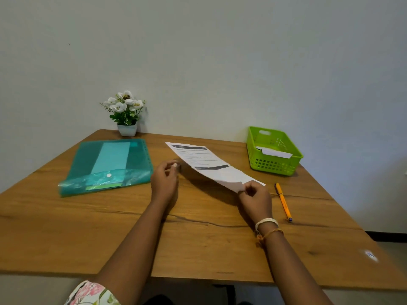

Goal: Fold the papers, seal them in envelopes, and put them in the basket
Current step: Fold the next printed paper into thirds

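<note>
Pinched at its near corner by the right hand [255, 195], the white printed sheet of paper [211, 164] hangs tilted above the brown wooden table [110, 227], its far end reaching toward the wall. The left hand [165, 181] has its fingers curled by the sheet's left edge, with something small and pale at the fingertips; whether it grips the paper or only that small thing I cannot tell.

Paper like this is light and limp — held by one corner it sags and twists, and a hard pinch would likely crease it where no fold is wanted. A better hold, I judge, is both near corners, or the sheet laid flat on the table.

Just right of the right hand lies a yellow pen [283, 201]. Farther right stands a green plastic slotted basket [275, 166] with something white already inside — probably an envelope. To the left lies a translucent teal plastic folder [110, 166], and behind it a small white pot of white flowers [126, 113].
</note>
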`<state>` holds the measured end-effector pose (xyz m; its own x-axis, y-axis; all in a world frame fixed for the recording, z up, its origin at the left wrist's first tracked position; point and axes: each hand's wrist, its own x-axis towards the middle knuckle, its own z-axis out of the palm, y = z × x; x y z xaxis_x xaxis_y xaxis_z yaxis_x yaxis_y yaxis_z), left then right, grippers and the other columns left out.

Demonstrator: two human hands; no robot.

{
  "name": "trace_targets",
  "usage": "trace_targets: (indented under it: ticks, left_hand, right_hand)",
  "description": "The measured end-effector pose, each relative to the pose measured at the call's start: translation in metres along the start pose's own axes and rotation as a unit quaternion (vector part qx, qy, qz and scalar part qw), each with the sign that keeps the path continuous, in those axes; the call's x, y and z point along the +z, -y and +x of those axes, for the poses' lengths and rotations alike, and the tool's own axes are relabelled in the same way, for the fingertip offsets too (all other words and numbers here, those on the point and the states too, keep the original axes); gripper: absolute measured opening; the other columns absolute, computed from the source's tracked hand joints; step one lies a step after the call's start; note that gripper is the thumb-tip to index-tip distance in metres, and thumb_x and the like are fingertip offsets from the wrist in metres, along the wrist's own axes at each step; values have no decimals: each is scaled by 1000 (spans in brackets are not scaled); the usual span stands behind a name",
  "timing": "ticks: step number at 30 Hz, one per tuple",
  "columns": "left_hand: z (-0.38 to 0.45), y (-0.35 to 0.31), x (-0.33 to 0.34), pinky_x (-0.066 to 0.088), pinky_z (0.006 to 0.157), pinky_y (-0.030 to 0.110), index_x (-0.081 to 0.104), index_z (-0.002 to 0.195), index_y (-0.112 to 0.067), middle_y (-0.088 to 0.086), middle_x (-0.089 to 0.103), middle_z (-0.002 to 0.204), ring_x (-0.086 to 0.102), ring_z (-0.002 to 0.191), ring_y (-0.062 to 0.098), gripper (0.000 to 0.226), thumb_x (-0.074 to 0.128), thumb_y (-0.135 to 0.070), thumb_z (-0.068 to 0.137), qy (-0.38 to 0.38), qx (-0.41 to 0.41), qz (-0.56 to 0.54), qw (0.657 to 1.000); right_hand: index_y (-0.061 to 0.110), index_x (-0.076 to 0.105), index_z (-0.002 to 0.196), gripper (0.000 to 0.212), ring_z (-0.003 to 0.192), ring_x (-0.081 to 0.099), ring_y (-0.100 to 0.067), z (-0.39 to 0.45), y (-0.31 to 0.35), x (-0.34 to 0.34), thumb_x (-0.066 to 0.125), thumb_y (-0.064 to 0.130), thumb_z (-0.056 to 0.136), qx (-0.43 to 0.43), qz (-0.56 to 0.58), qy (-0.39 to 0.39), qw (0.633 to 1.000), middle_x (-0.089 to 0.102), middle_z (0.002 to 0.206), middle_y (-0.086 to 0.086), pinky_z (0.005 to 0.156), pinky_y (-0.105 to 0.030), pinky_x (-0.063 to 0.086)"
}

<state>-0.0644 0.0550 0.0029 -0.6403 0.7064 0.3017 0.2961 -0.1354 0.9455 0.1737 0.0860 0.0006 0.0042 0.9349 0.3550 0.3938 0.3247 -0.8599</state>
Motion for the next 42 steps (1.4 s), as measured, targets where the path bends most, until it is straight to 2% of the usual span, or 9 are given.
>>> trace_targets:
  ticks: [5,8,10,16,20,24,28,36,42]
  left_hand:
    - [3,-10,-16,52,87,51,48,125,-10,19,61,118,62,107,36,53,28,-52,100,37,-216,-329,919]
    - [5,-5,-34,43,97,61,47,129,-4,26,62,121,59,112,42,80,20,-69,91,93,-271,-464,838]
    - [3,-3,-42,42,98,62,43,130,-5,28,60,123,59,112,44,81,23,-72,89,106,-281,-495,816]
    - [-3,-5,-49,46,96,57,50,128,-3,27,59,125,58,115,41,77,38,-68,88,90,-294,-456,835]
    - [-1,-2,-51,46,96,56,52,128,-5,27,59,126,57,117,40,78,42,-69,85,103,-297,-450,836]
    - [-1,-2,-49,47,95,55,53,128,-7,26,59,124,57,117,40,77,41,-71,85,105,-291,-454,836]
    - [0,-2,-48,44,98,57,55,126,-12,26,57,125,56,116,41,76,37,-73,84,103,-299,-456,832]
    - [-7,-12,-49,47,90,54,55,127,-14,23,59,123,57,116,41,76,32,-74,85,131,-289,-413,854]
    - [-12,-19,-42,54,66,39,54,126,-10,14,71,92,68,79,27,66,27,-62,95,120,-255,-354,892]
  right_hand:
    - [7,64,71,17,67,56,-13,-15,-4,-19,55,-7,74,-52,-24,56,997,66,70,-7,57,-22,42]
    - [10,58,67,20,66,56,-21,-16,-6,-22,53,-9,73,-61,-69,72,993,63,67,-9,55,-27,42]
    - [11,59,68,21,73,60,-23,-16,-7,-24,53,-8,75,-54,-85,79,992,65,71,-7,60,-33,48]
    - [15,59,50,38,87,66,-20,-8,7,-42,44,-14,68,-22,-147,155,977,71,78,-9,77,-30,52]
    - [1,70,66,34,79,62,-16,7,26,-54,39,-10,74,53,-134,202,969,71,81,-11,69,-16,49]
    - [19,70,95,25,102,61,-26,4,37,-33,50,32,90,31,-223,202,953,69,106,-8,83,-32,47]
    - [42,51,126,63,125,43,-33,-14,38,-1,41,78,76,25,-400,226,888,48,134,-4,101,-51,35]
    - [44,45,131,61,134,34,-24,-8,18,6,46,73,78,-16,-383,232,894,41,143,0,104,-54,27]
    - [42,44,135,58,145,19,-20,-10,6,6,43,69,83,-58,-361,214,906,32,153,1,112,-57,11]
